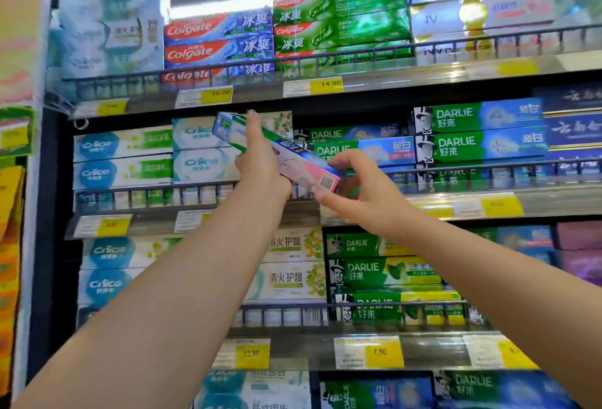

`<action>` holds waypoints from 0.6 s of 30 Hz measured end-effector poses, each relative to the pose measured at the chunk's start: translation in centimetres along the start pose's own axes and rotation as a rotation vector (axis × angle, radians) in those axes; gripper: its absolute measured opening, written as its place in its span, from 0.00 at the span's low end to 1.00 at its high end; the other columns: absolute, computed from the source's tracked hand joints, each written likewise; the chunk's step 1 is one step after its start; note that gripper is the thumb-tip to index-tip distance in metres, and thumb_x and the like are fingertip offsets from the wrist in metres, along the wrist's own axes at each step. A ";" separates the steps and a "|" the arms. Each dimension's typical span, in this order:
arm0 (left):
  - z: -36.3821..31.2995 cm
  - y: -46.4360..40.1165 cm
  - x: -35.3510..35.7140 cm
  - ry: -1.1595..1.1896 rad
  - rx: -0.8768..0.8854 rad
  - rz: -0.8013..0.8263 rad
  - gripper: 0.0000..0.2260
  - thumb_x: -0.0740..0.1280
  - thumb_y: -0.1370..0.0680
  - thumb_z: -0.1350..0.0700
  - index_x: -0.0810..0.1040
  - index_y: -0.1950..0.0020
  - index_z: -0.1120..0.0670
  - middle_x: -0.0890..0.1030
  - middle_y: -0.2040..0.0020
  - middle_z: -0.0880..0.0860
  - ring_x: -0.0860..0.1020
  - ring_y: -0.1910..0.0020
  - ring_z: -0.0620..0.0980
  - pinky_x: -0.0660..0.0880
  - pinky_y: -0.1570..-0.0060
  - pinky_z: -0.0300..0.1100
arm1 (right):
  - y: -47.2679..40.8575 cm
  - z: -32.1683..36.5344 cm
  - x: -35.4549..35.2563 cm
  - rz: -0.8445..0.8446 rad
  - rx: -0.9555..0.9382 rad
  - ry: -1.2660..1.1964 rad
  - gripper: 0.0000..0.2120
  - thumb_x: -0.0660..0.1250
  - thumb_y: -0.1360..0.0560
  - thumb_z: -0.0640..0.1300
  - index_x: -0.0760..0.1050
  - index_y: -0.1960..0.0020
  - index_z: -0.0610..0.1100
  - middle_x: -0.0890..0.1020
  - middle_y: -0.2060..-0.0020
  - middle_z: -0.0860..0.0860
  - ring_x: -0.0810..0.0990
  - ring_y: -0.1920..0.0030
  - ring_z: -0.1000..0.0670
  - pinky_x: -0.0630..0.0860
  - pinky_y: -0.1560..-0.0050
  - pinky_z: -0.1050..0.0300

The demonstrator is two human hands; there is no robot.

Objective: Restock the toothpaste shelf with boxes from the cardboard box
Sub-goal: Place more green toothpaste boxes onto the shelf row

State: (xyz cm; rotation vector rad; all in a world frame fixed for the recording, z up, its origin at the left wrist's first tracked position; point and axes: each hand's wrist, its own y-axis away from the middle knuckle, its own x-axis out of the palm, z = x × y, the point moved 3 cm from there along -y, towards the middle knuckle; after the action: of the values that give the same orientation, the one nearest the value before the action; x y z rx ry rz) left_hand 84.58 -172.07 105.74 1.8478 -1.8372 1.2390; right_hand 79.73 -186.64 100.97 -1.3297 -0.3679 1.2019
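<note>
Left hand (260,161) hides the toothpaste box's (303,164) middle — print blurred.

Pink, blue and green toothpaste box (293,154)

Long pink-and-blue toothpaste carton (293,154): middle hidden behind the left hand (260,161), lower end partly covered by fingers of the right hand (355,187); print apart from the QR square too small to read. Green item under the right palm mostly hidden, can't identify. Both forearms cut off by the bottom edge. Pale blue-white boxes (110,24) top left smeared, labels illegible. Yellow price tag (501,206) on the middle shelf rail blurred, number unreadable. Orange-yellow packs (9,245) cropped by the left edge. Bottom row of green Darlie cartons (488,389) cut off by the frame.
</note>
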 end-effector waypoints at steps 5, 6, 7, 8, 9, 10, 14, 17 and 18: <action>-1.3 1.6 -0.1 -0.048 0.262 -0.012 0.21 0.51 0.18 0.52 0.53 0.26 0.41 0.71 0.44 0.51 0.76 0.55 0.49 0.76 0.53 0.47 | -0.1 -0.6 -2.2 -0.230 0.176 -0.300 0.16 0.70 0.27 0.46 0.69 0.43 0.50 0.77 0.47 0.56 0.79 0.55 0.45 0.78 0.53 0.55; -1.3 1.6 -0.2 -0.122 0.301 0.020 0.21 0.50 0.18 0.54 0.54 0.25 0.43 0.71 0.43 0.52 0.75 0.56 0.47 0.76 0.54 0.45 | -0.4 -0.7 -2.6 -0.287 0.208 -0.356 0.16 0.70 0.27 0.45 0.68 0.43 0.47 0.78 0.47 0.52 0.80 0.55 0.46 0.79 0.54 0.56; -1.1 1.6 -0.4 -0.209 0.331 0.047 0.20 0.52 0.18 0.55 0.56 0.26 0.44 0.72 0.42 0.53 0.75 0.56 0.46 0.76 0.54 0.45 | -0.6 -0.7 -3.2 -0.354 0.241 -0.406 0.15 0.69 0.27 0.45 0.69 0.43 0.44 0.79 0.47 0.49 0.80 0.56 0.48 0.80 0.55 0.59; -1.0 1.3 -0.6 -0.300 0.367 0.065 0.20 0.54 0.18 0.56 0.57 0.26 0.46 0.72 0.42 0.53 0.75 0.54 0.46 0.77 0.52 0.45 | -1.0 -0.8 -3.7 -0.421 0.272 -0.450 0.16 0.69 0.26 0.46 0.70 0.41 0.42 0.79 0.48 0.48 0.80 0.59 0.52 0.80 0.55 0.60; -1.0 1.1 -0.9 -0.393 0.413 0.072 0.20 0.57 0.18 0.56 0.58 0.26 0.47 0.72 0.43 0.53 0.75 0.53 0.46 0.77 0.52 0.44 | -1.3 -1.0 -4.3 -0.470 0.299 -0.485 0.18 0.69 0.26 0.47 0.71 0.39 0.41 0.79 0.49 0.48 0.80 0.60 0.55 0.79 0.52 0.60; -1.0 0.8 -1.0 -0.463 0.463 0.069 0.20 0.59 0.19 0.56 0.60 0.28 0.49 0.73 0.47 0.53 0.76 0.55 0.46 0.78 0.54 0.41 | -1.7 -1.2 -4.8 -0.490 0.308 -0.506 0.21 0.69 0.26 0.48 0.72 0.37 0.41 0.79 0.48 0.49 0.80 0.59 0.56 0.78 0.47 0.57; -1.0 -0.6 -1.0 -0.504 0.513 0.037 0.15 0.62 0.20 0.55 0.67 0.35 0.55 0.77 0.60 0.51 0.77 0.64 0.45 0.75 0.64 0.36 | -3.1 -1.8 -6.2 -0.465 0.283 -0.396 0.22 0.70 0.27 0.46 0.72 0.34 0.45 0.79 0.40 0.50 0.78 0.42 0.51 0.75 0.39 0.53; -1.0 -1.2 0.1 -0.509 0.497 0.038 0.14 0.65 0.21 0.54 0.70 0.38 0.58 0.79 0.62 0.52 0.78 0.65 0.45 0.76 0.63 0.36 | -3.9 -2.2 -7.4 -0.575 0.257 -0.266 0.17 0.68 0.26 0.43 0.75 0.38 0.44 0.81 0.45 0.49 0.80 0.47 0.50 0.80 0.53 0.60; -1.0 -1.5 0.5 -0.515 0.495 0.034 0.14 0.65 0.22 0.53 0.71 0.40 0.59 0.79 0.62 0.53 0.79 0.65 0.45 0.77 0.64 0.36 | -4.2 -2.3 -7.8 -0.609 0.249 -0.228 0.15 0.68 0.25 0.43 0.76 0.39 0.44 0.82 0.47 0.49 0.81 0.51 0.51 0.79 0.63 0.65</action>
State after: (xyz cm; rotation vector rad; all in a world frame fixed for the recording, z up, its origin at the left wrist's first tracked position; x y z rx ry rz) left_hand 85.52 -171.44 107.27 2.6162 -1.9223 1.4256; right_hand 80.29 -193.38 107.08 -0.7803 -0.7047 0.8449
